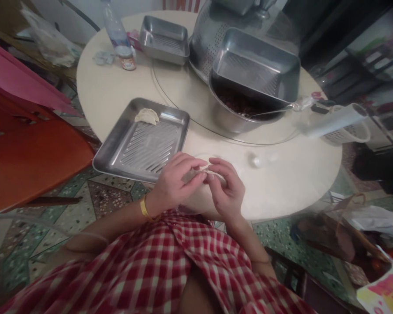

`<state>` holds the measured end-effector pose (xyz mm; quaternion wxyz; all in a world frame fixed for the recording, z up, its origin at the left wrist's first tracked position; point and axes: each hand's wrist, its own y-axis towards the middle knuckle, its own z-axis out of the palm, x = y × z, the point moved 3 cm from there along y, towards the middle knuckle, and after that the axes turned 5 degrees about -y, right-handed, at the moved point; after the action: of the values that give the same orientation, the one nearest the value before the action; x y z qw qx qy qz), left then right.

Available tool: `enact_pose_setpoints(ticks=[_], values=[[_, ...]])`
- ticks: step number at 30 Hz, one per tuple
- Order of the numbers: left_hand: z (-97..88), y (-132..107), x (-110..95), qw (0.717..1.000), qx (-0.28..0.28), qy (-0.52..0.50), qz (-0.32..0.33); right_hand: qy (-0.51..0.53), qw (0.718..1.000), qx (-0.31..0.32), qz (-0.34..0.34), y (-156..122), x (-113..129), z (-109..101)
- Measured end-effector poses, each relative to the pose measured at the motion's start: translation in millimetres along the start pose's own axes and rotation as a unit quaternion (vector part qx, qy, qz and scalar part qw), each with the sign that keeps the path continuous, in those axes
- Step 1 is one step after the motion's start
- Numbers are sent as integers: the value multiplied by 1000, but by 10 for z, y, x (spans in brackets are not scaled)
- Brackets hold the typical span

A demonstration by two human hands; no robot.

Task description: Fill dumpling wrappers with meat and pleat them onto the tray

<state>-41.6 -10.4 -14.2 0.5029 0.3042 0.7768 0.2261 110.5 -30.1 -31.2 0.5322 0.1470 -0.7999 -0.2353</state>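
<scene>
Between the fingertips of both my hands is a pale dumpling, held just above the table's near edge and partly covered by my fingers. My left hand pinches one end of it with thumb and fingers. At the other end, my right hand pinches the dough edge. Left of my hands a shallow metal tray holds one folded dumpling near its far side. Beyond my hands stands a steel bowl of dark filling, with a spoon handle leaning out over its rim.
A deep metal pan rests on the bowl. Behind are a perforated colander, a smaller pan, a plastic bottle and a jar. Small white lumps lie to the right. An orange chair stands left.
</scene>
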Motion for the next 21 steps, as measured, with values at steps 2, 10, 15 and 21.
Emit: enact_pose_setpoints(ticks=[2,10,15,21], values=[[-7,-4,1,1000,9,5,6,7,1000,8,15,-17,-15,-11],[-4,15,-17,989,-4,107,101,13,997,62,36,5,46,-9],[-23,-38,43,993,1,100,58,21,999,25,31,24,21,-22],[-64,-96,87,994,0,104,33,17,999,11,39,9,-19,-25]])
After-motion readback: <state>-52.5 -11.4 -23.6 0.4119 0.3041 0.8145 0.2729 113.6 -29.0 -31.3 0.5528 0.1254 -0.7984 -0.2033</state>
